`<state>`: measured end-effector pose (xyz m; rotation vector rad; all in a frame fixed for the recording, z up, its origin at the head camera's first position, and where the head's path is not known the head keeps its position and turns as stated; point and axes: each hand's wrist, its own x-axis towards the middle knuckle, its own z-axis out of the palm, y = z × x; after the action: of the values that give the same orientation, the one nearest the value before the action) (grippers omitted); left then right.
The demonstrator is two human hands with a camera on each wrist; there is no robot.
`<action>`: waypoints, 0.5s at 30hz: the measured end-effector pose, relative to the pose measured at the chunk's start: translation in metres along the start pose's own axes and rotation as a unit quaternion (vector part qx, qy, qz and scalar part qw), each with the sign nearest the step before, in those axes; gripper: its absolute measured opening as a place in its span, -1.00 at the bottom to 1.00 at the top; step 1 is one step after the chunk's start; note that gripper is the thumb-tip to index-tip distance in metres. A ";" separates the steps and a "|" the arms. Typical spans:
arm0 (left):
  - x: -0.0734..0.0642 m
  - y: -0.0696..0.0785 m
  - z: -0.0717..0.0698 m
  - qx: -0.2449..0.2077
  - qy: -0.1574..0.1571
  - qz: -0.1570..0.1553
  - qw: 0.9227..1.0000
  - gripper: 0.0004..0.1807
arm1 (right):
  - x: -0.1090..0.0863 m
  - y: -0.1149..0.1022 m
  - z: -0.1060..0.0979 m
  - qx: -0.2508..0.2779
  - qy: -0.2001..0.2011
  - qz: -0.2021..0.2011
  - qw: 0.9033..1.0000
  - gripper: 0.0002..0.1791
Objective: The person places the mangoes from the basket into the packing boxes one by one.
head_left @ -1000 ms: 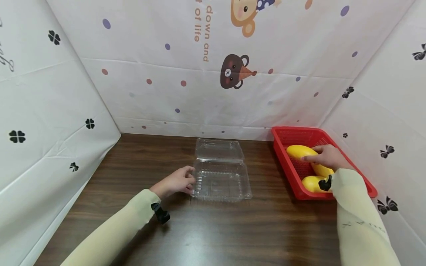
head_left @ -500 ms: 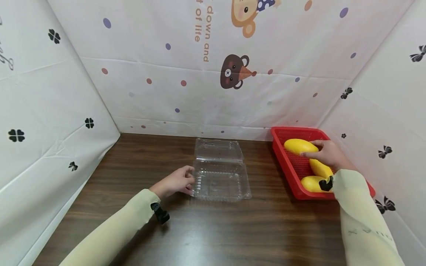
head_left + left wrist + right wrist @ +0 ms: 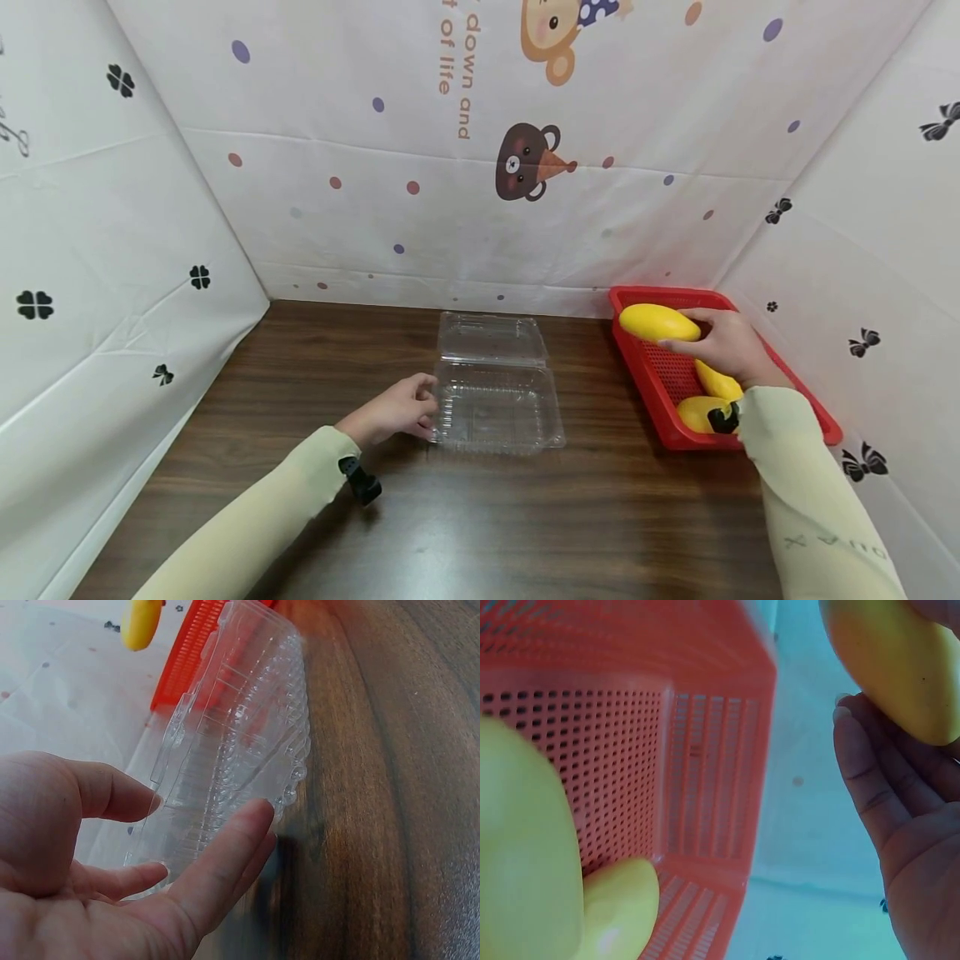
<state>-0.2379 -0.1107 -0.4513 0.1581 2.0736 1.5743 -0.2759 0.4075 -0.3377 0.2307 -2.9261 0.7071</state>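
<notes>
Yellow mango (image 3: 658,322), held by curled fingers of the right hand (image 3: 729,343), has risen over the red basket (image 3: 647,379), now free of the other mangoes (image 3: 717,382); left hand (image 3: 405,407) touches clear clamshell container (image 3: 498,412), grip unclear.

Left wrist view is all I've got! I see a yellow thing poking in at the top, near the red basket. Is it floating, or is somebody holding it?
Observer: Not floating! The right-hand grip has the yellow fruit by one end.
Operator: Cool! Are there more inside the red basket?
Observer: Yes, two more: a nearer fruit and a farther fruit.
Operator: Any funny pictures on the white cloth? I only get specks.
Observer: There's a brown bear, printed sideways, wearing an orange party hat.
</notes>
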 end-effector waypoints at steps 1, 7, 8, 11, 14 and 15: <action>0.000 0.000 0.000 0.000 0.000 0.000 1.000 -0.36 | 0.000 -0.002 0.002 0.003 0.005 -0.005 1.000 -0.21; 0.000 0.000 0.000 0.005 0.002 -0.002 1.000 -0.36 | -0.002 -0.015 0.010 0.014 0.014 -0.023 1.000 -0.21; 0.001 0.000 0.001 0.006 0.001 -0.003 1.000 -0.36 | -0.003 -0.017 0.011 0.016 0.015 -0.026 0.999 -0.20; 0.001 0.000 0.001 0.009 -0.002 -0.002 1.000 -0.36 | -0.004 -0.023 0.015 0.017 0.015 -0.033 0.999 -0.21; 0.002 0.001 0.000 0.004 -0.002 -0.006 1.000 -0.36 | -0.005 -0.029 0.019 0.018 0.013 -0.049 0.999 -0.22; 0.002 0.001 0.000 0.001 -0.001 -0.006 1.000 -0.35 | -0.006 -0.031 0.021 0.021 0.012 -0.054 0.998 -0.22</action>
<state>-0.2399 -0.1093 -0.4512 0.1476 2.0724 1.5639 -0.2667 0.3714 -0.3432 0.3790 -2.8537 0.7498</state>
